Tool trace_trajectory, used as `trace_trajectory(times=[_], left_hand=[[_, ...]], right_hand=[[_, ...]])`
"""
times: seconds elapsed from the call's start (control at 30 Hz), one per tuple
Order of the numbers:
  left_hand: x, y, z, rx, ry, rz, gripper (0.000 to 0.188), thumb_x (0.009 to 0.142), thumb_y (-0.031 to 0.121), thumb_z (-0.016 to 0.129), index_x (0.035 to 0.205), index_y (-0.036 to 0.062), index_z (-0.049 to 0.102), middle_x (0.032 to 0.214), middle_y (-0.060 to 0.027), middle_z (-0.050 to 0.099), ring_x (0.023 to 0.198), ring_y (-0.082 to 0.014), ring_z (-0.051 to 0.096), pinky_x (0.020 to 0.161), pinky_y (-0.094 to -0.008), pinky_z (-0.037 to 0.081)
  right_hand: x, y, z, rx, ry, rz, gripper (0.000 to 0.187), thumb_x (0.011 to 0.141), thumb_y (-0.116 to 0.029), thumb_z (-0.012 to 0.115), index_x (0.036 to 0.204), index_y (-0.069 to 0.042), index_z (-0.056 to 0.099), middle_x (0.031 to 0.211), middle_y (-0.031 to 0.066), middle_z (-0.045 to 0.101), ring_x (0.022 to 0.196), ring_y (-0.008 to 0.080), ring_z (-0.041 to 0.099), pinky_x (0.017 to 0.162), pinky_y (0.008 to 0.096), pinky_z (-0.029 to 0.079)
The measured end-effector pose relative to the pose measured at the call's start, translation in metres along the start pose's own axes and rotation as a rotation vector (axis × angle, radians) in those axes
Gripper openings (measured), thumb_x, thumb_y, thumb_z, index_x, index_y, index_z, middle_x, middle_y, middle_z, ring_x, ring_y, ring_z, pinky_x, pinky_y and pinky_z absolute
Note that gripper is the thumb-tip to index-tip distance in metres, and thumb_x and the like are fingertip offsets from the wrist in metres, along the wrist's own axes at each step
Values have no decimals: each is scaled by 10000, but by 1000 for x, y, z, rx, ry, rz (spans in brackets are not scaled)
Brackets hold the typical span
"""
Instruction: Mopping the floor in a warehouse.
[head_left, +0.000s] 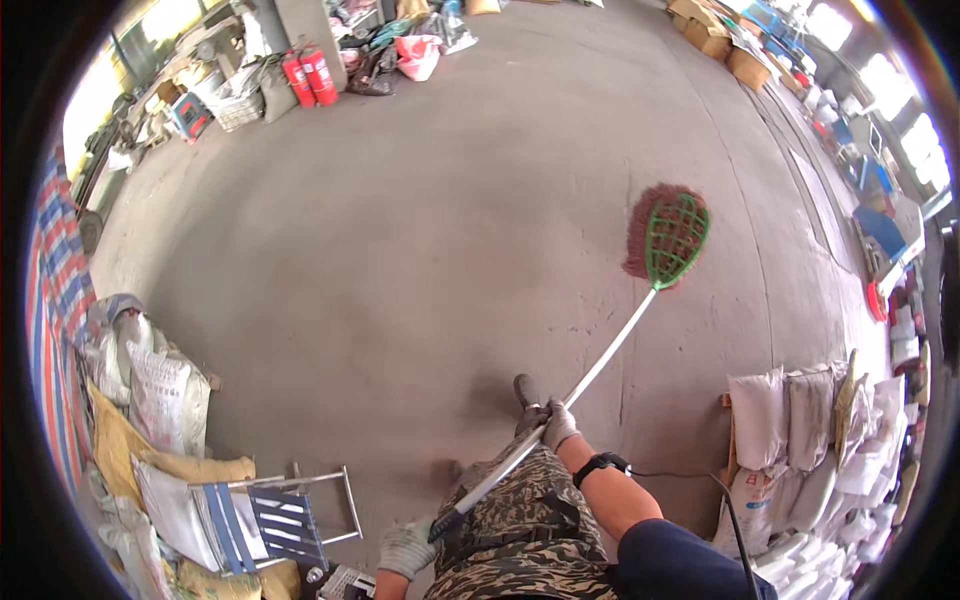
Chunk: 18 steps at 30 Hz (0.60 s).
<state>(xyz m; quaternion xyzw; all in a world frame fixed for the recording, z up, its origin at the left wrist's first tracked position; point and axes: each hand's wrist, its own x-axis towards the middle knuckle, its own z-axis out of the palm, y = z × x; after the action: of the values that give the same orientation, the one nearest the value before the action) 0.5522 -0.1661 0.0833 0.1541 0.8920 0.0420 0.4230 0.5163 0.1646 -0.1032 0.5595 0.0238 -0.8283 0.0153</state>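
A long-handled mop (620,345) slants away from me to the right, with a white pole and a dark grip at the near end. Its head (678,238), a green plastic grid over dark red strands, lies on the grey floor. My right hand (561,425), in a light work glove with a black band at the wrist, is closed around the middle of the pole. At the pole's near end, my left hand (406,549), gloved too, is closed at the dark grip; its fingers are partly hidden.
Stacked white sacks (757,418) stand close on my right. A folding chair (285,525) and more sacks (165,400) are on the left. Red fire extinguishers (310,77) stand by a pillar at the far left, cardboard boxes (705,38) at the far right.
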Motion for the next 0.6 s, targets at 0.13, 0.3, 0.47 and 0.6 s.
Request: trace_trajectory(times=[0.13,0.3,0.47,0.6], left_hand=[[62,74,-51,65,-33,195,282,708,360,552,869,128,547,729,-148,606,722,-322,594,636,-446,450],[112,153,-100,102,-64,279,246,717,328,556,832,112,534,700,-143,604,679,-323,593,601,-441,453],[127,176,-114,86,-83,208,264,727,355,546,851,122,561,693,-138,604,675,-324,594,607,-438,453],[78,141,-113,28,-11,-79,263,714,328,544,894,139,573,731,-131,611,667,-332,590,615,-444,452]], right_hand=[[13,-90,-26,25,161,-198,275,832,-223,515,605,-165,371,473,-41,338,370,103,324,391,265,320],[34,-168,-36,100,314,-140,256,834,-220,480,603,-178,379,459,-45,337,347,104,317,356,262,307],[66,-189,-30,73,293,-15,255,801,-161,478,570,-182,374,441,-47,320,346,103,317,372,271,315],[74,-115,20,-511,164,-9,108,775,-167,481,688,-104,475,610,73,455,523,237,450,502,376,411]])
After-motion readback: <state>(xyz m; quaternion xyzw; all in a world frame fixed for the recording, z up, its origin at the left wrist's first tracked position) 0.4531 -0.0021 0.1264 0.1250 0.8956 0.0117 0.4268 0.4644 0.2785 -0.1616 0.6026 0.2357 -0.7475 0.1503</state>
